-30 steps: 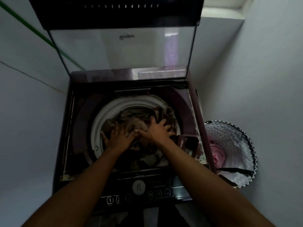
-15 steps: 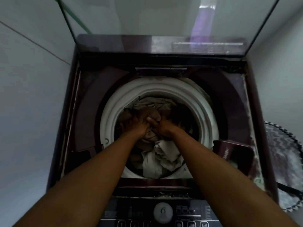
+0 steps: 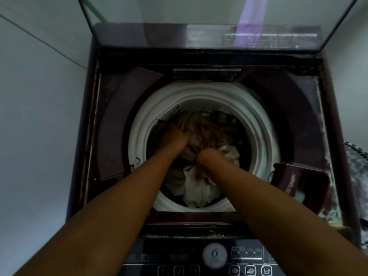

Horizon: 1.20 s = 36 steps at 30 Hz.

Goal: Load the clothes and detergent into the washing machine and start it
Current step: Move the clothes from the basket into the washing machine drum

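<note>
both arms reach down into the round white drum point(image 3: 256, 124) of a dark maroon top-loading washing machine point(image 3: 302, 100), whose glass lid point(image 3: 199, 18) stands raised at the back. the left hand point(image 3: 175, 134) lies on the heap of clothes point(image 3: 199, 188) in the drum, its fingers spread fairly flat and pointing away toward the far side, pressing on brownish cloth. the right hand point(image 3: 203, 154) is sunk wrist-deep into the same heap just beside the left; only the wrist and the back of the hand show, and the fingers are buried in the cloth, so i cannot tell whether they grip anything or lie loose. the clothes fill the drum: brown and tan pieces toward the back, pale white ones nearer the front edge. on the right rim of the machine sits a small maroon detergent tray point(image 3: 298, 182), with faint lettering on its side. the control panel point(image 3: 215, 255) runs along the near edge, with a round dial marked 6 and a row of square buttons. pale walls close in on both sides, and a patterned basket point(image 3: 357, 162) peeks in at the far right.
</note>
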{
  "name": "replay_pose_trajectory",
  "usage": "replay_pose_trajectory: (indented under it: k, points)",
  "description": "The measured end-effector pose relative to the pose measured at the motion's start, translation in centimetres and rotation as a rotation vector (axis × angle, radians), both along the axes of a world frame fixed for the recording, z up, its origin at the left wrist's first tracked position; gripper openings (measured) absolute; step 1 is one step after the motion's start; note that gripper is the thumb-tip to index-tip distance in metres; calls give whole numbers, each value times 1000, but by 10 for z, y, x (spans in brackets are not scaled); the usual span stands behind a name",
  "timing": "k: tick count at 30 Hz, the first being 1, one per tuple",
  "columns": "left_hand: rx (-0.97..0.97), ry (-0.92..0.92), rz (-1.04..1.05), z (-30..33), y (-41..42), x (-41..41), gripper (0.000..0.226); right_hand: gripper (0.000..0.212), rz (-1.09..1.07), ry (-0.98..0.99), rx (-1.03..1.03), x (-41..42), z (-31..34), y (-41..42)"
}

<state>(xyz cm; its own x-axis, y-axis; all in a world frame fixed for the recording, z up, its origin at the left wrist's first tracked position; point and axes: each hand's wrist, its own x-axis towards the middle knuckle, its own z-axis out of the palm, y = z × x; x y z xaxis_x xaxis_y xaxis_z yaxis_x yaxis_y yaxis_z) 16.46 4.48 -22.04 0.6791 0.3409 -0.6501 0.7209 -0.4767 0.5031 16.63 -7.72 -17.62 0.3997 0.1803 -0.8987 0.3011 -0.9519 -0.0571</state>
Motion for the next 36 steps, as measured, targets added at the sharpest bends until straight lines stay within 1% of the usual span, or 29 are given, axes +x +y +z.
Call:
replay_pose_trajectory:
  k: [2,3,5,6,8,10,11,12,14,16,20,24,27,28,30,32,34,36]
  points:
    - [6,-131,-48,10,-4,-6,92,37,-13,-15,40,6,-1,1]
    - [5,-185,-86,14,-4,-10,84,44,-16,17,34,12,9,4]
    - [59,-266,-177,25,-4,-16,70,79,43,147,-96,27,17,8]
    - [128,-298,-216,32,-4,-18,63,94,83,162,-113,36,18,7]
    - [276,-335,-277,45,-3,-19,49,110,53,97,-30,54,19,0]
    - [351,-398,-307,60,-4,-22,36,135,60,11,34,63,37,-11]
    - [373,-442,-320,66,-5,-23,30,143,40,-26,23,65,42,-14]
    - [403,-492,-345,71,-7,-24,25,140,16,-60,31,63,55,-18]
    - [454,-587,-437,81,-14,-23,21,112,-66,-128,83,59,61,-27]
    - [435,-619,-498,93,-25,-20,24,90,-118,-223,177,51,69,-36]
    - [370,-604,-495,114,-48,-14,27,70,-173,-403,353,42,79,-59]
    - [314,-598,-482,132,-70,-7,29,50,-234,-563,522,44,103,-86]
    - [255,-659,-485,149,-93,-1,24,25,-281,-652,572,46,125,-110]
    - [230,-705,-486,154,-103,0,21,22,-306,-693,584,45,133,-120]
    - [184,-796,-491,165,-126,4,19,24,-379,-790,614,43,148,-142]
    - [161,-873,-523,176,-150,8,20,21,-491,-911,691,39,158,-167]
    - [183,-947,-604,187,-178,14,20,15,-625,-996,779,35,164,-196]
    - [275,-1004,-731,196,-208,19,22,11,-743,-1043,808,34,165,-227]
